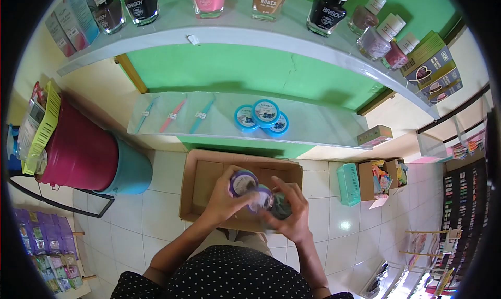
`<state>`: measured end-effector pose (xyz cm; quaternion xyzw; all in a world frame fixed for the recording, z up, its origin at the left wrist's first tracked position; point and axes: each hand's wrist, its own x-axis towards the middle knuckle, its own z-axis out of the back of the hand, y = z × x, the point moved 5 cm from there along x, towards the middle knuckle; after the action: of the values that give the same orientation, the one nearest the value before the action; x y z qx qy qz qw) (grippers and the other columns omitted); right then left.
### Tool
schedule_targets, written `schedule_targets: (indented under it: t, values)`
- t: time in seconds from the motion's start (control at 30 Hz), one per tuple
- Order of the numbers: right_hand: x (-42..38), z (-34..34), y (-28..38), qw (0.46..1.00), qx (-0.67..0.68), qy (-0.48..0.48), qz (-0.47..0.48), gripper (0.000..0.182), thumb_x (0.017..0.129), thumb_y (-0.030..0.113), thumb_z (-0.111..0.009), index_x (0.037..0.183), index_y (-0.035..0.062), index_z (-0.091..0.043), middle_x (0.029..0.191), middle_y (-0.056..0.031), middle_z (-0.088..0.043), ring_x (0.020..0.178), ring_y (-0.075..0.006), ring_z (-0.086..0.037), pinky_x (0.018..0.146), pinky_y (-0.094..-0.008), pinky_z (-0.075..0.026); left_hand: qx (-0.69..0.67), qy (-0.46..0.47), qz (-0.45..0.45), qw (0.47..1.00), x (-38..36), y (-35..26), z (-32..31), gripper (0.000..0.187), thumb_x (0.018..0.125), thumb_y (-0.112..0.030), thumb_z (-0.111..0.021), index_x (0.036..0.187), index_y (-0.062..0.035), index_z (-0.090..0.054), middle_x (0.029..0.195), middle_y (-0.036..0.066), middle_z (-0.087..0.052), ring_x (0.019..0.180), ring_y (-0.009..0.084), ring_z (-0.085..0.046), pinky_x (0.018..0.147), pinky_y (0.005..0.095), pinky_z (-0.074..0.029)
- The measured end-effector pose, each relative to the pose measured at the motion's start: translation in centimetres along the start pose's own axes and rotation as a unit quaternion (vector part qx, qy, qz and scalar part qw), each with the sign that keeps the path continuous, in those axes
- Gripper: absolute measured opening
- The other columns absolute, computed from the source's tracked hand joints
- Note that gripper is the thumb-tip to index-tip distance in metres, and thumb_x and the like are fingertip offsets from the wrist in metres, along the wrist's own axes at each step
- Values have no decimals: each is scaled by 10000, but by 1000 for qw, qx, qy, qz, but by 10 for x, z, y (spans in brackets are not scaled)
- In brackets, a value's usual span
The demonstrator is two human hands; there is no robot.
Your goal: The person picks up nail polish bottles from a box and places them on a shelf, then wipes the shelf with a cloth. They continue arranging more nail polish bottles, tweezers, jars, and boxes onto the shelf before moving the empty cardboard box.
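My left hand (pixel 225 199) is closed around a round tub with a purple rim and a pale label (pixel 243 182). A second purple-rimmed tub (pixel 260 199) sits between my two hands, its near side smeared by motion. My right hand (pixel 293 211) curls around a dark greenish round container (pixel 281 206), blurred and partly covered by my fingers. Both hands are above an open cardboard box (pixel 189 189) on the floor. On the lower shelf (pixel 318 122), one blue round tub (pixel 265 112) rests on two others like it.
Packaged slim teal and pink tools (pixel 174 115) lie left on the lower shelf. Nail polish bottles (pixel 327 12) line the upper shelf (pixel 229 33). Maroon (pixel 83 142) and teal (pixel 130 166) bins stand left. A turquoise basket (pixel 348 184) and filled carton (pixel 373 181) stand right.
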<state>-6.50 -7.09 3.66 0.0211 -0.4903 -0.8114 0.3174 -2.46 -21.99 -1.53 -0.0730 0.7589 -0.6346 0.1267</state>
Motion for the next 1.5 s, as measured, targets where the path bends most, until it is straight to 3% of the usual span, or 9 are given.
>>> schedule_targets:
  t: [0.13, 0.27, 0.33, 0.4, 0.7, 0.93, 1.13, 1.37, 1.5]
  values:
    - [-4, 0, 9, 992, -84, 74, 58, 620, 517, 239, -781, 1070, 72, -557, 942, -102, -541, 725, -218, -604, 574, -321, -504, 25, 106, 21, 994, 2, -1, -18, 400, 649, -129, -724, 946, -22, -478, 868, 60, -539, 797, 102, -523, 695, 229, -457]
    - [4, 24, -3, 992, -95, -6, 83, 621, 530, 252, -775, 1064, 25, -551, 948, -116, -535, 761, -241, -593, 615, -295, -499, 14, 84, 71, 994, 2, -9, -24, 369, 699, -132, -674, 975, -27, -453, 870, 87, -554, 783, 138, -559, 652, 253, -492]
    - [23, 45, -9, 993, -94, -60, 25, 615, 540, 226, -769, 1052, -25, -539, 948, -142, -500, 797, -252, -563, 690, -306, -481, -175, 60, 194, 964, 1, -4, -20, 349, 751, -108, -608, 1025, -32, -405, 895, 127, -567, 773, 191, -595, 597, 286, -525]
    - [52, 59, -9, 987, -58, -146, -25, 592, 556, 217, -768, 1041, -31, -537, 946, -144, -491, 784, -269, -555, 699, -345, -465, -154, 65, 175, 970, 1, -2, -15, 348, 763, -95, -582, 1043, -34, -384, 909, 141, -569, 771, 211, -603, 583, 299, -533]
    - [106, 52, -38, 973, -191, -132, -15, 573, 563, 206, -748, 1045, -26, -546, 947, -127, -520, 809, -270, -558, 682, -342, -456, -83, 56, 149, 984, -11, -8, -1, 339, 757, -55, -530, 1053, -46, -365, 929, 160, -565, 780, 229, -602, 589, 328, -537]
    - [93, 63, -50, 988, -116, -96, -29, 575, 595, 179, -720, 1106, 1, -525, 960, -105, -528, 675, -194, -518, 584, -284, -417, -75, 56, 154, 984, -11, -4, 2, 350, 751, -64, -526, 1058, -45, -360, 938, 160, -563, 782, 226, -601, 598, 322, -535]
    - [68, 65, -47, 973, -89, -200, -70, 332, 630, 86, -688, 928, 17, -561, 778, -76, -557, 537, -132, -423, 472, -248, -349, -78, 63, 149, 984, -11, -7, -2, 381, 750, -87, -533, 1085, -39, -358, 931, 156, -566, 779, 219, -598, 593, 312, -529]
    - [59, 51, -50, 992, -65, -78, -71, 261, 689, 12, -624, 947, 30, -590, 769, -31, -564, 591, -55, -453, 456, -191, -330, -76, 50, 166, 982, -10, 2, 0, 367, 754, -91, -535, 1077, -36, -368, 930, 155, -566, 772, 217, -598, 590, 309, -528]
    - [60, 63, -43, 983, -70, -162, -50, 271, 675, 51, -629, 944, 55, -605, 765, -42, -548, 496, -117, -366, 461, -245, -324, -91, 45, 170, 980, -12, 3, 3, 368, 762, -69, -547, 1089, -29, -385, 950, 141, -545, 766, 198, -597, 566, 277, -526]
